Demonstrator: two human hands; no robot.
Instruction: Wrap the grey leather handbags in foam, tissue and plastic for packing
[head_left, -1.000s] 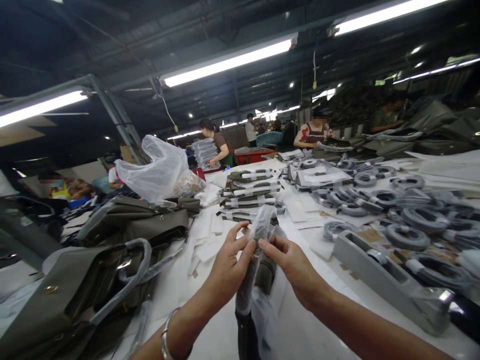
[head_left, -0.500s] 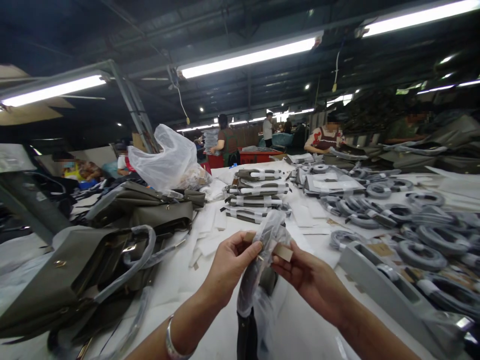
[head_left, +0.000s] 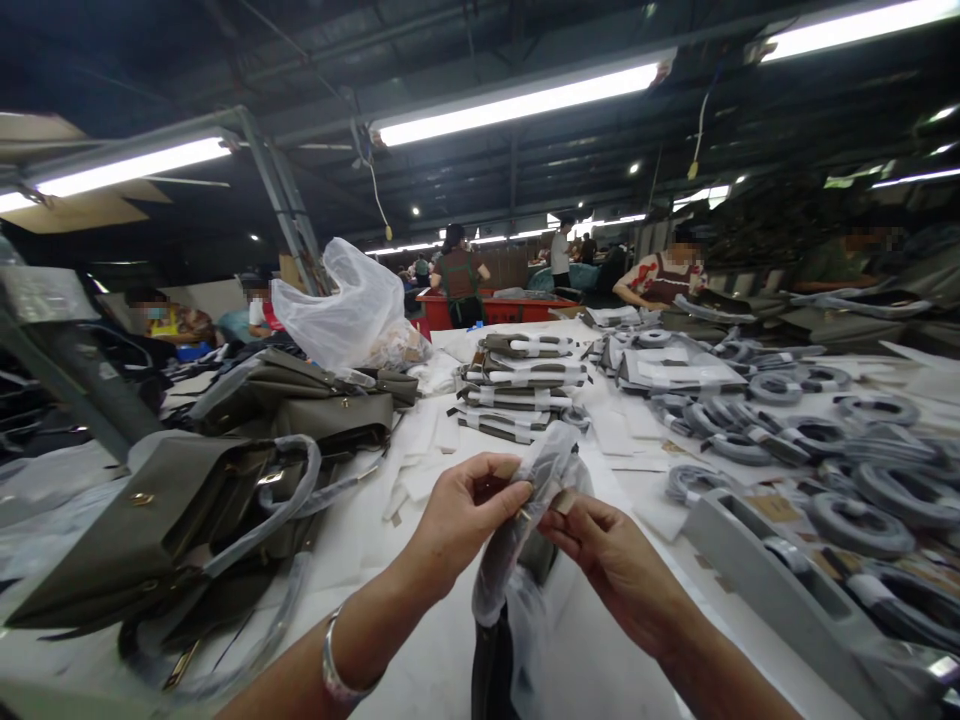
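a: where was the strap point(head_left: 491, 665) held?

b: in front of the body, above the table point(head_left: 405, 650). it was tilted, with its upper part sheathed in clear film point(head_left: 551, 455) and its dark lower part bare.

a: by what was it gripped?

b: by the left hand point(head_left: 465, 515). the sheathed part was pinched between thumb and fingers near the top, presumably so that the strap was kept from slipping or turning.

a: was the right hand point(head_left: 604, 545) closed too?

b: yes, a tan tab point(head_left: 564, 500) was pinched by it, just beside the film. a fingertip hold was probably called for by so small a piece. whether the tab was stuck to the film could not be told.

a: why was the dispenser point(head_left: 780, 580) set on the right?

b: perhaps so that it could be reached by the nearer hand. coils point(head_left: 885, 510) were heaped beyond it.

a: and the bags point(head_left: 127, 520)?

b: they were laid on the left, seemingly to be kept from under the work. the bundles point(head_left: 521, 400) were lined up past the hands, likely so that each could be picked up singly.
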